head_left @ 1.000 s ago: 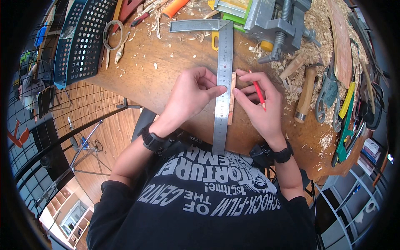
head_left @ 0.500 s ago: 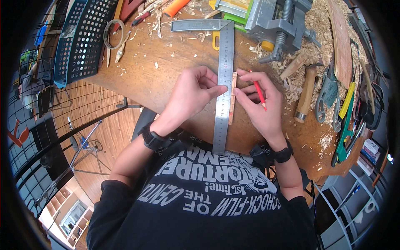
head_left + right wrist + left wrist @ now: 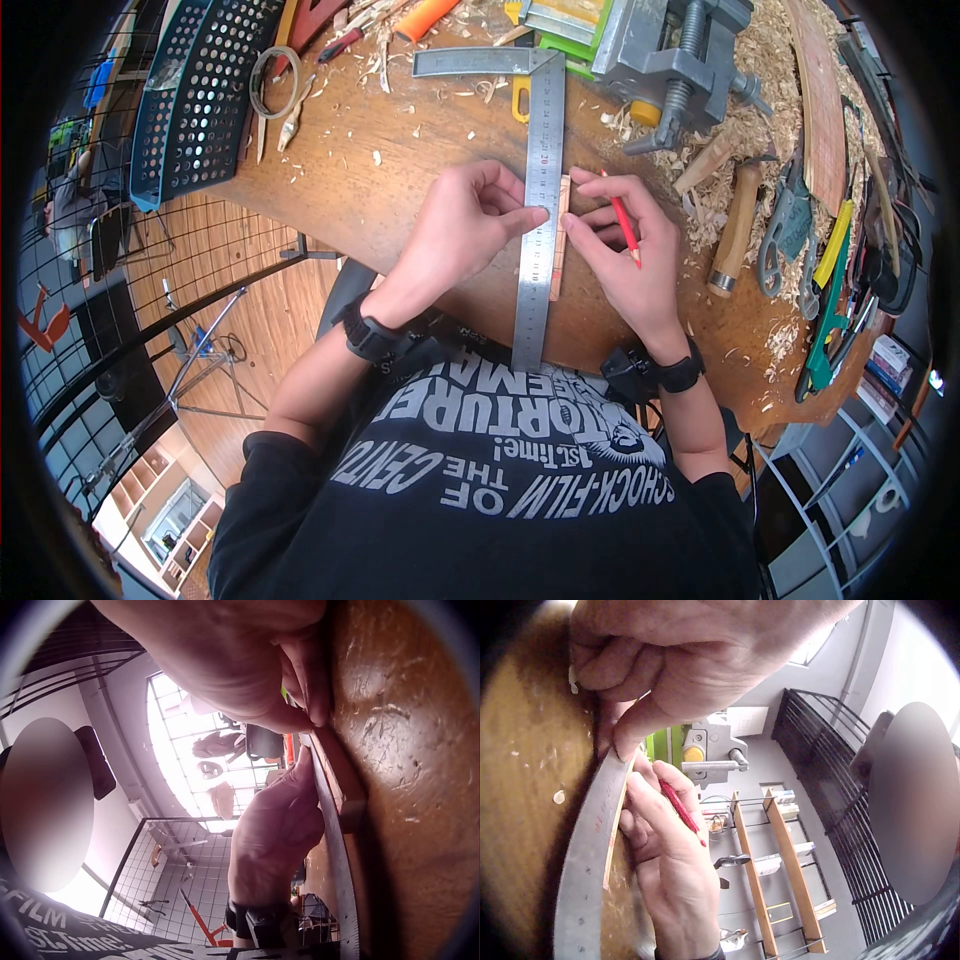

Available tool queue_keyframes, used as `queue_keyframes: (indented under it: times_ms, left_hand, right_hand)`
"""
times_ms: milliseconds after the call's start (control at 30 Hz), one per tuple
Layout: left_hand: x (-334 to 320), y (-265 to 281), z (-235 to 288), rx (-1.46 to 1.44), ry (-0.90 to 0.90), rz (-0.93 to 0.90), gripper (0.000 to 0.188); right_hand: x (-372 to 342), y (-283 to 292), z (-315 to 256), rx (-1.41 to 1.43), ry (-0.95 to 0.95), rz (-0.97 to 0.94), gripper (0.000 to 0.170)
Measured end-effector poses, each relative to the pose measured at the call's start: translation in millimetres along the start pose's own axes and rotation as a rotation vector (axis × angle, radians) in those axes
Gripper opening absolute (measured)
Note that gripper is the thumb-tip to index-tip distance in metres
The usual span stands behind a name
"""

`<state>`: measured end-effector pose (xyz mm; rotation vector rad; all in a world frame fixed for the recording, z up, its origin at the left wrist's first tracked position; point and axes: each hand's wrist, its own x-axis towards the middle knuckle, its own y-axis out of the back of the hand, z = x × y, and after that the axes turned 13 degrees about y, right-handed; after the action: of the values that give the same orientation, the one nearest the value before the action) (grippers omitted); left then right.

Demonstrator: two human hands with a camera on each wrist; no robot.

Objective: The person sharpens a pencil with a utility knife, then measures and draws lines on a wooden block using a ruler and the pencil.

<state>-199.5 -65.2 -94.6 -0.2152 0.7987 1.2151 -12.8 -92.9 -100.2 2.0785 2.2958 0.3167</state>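
A steel try square (image 3: 540, 270) lies on the wooden workbench, its graduated blade pointing toward the person's body and its stock at the far end. My left hand (image 3: 465, 220) pinches the blade near its middle, thumb on top of the scale. Along the blade's right edge lies a narrow wooden strip (image 3: 346, 784). My right hand (image 3: 640, 270) has its thumb and fingertips at the strip's far part. A red pencil (image 3: 626, 228) is held between that hand's fingers, point toward the body and off the wood.
A grey vise (image 3: 665, 70) stands at the back among wood shavings. To the right lie a wooden-handled tool (image 3: 736, 230), a yellow-and-green cutter (image 3: 832, 250) and other hand tools. A blue perforated basket (image 3: 190, 110) and a tape roll (image 3: 273, 83) are at the back left.
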Motion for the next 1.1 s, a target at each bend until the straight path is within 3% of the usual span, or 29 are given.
queue_keyframes:
  times_ms: [333, 633, 1100]
  left_hand:
    - [-0.2, -2.6, -1.1, -0.068, -0.024, 0.029, 0.015]
    - [-0.5, -3.3, -1.5, -0.104, -0.029, 0.03, 0.015]
    - [-0.9, -4.0, -3.3, -0.08, -0.043, 0.054, 0.014]
  right_hand:
    - [-0.9, -0.8, 3.4, 0.117, -0.043, 0.057, 0.019]
    - [0.8, -1.6, -0.4, -0.031, 0.044, -0.015, 0.024]
    - [1.3, -1.8, -0.8, -0.028, 0.045, -0.019, 0.025]
